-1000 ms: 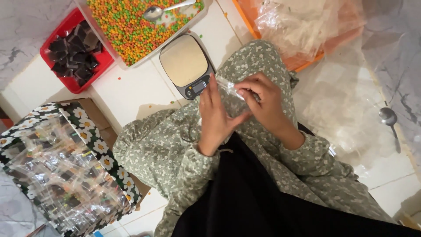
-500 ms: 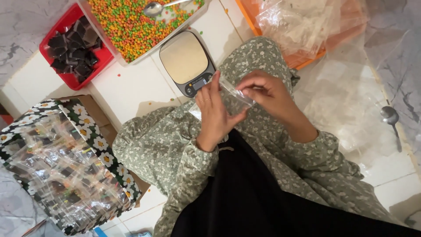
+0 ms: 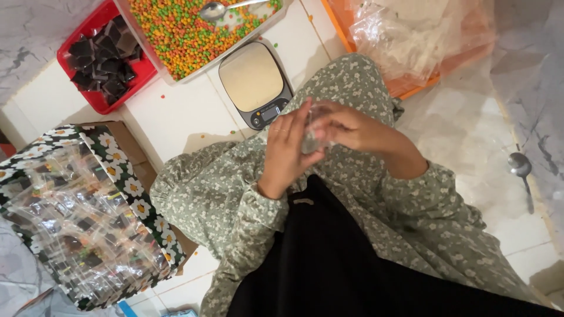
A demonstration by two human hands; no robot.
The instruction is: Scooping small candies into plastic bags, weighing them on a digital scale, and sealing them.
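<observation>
My left hand [image 3: 286, 154] and my right hand [image 3: 352, 128] meet in front of my chest over my green flowered sleeves. Between them they hold a small clear plastic bag [image 3: 313, 132], which looks blurred. Just beyond the hands a small kitchen scale [image 3: 254, 82] with a beige plate sits on the white tiled floor. Behind the scale lies a tray of orange, green and yellow candies [image 3: 182, 29] with a metal spoon [image 3: 220, 8] resting in it.
A red tray of dark wrapped pieces [image 3: 103, 56] sits at the far left. A flower-patterned box full of filled clear packets [image 3: 82, 217] stands at my left. An orange tray with clear plastic bags [image 3: 420, 35] is at the far right. Another spoon [image 3: 521, 170] lies on the floor at right.
My hands have drawn closer together and the small bag is now bunched between them. The view has shifted slightly.
</observation>
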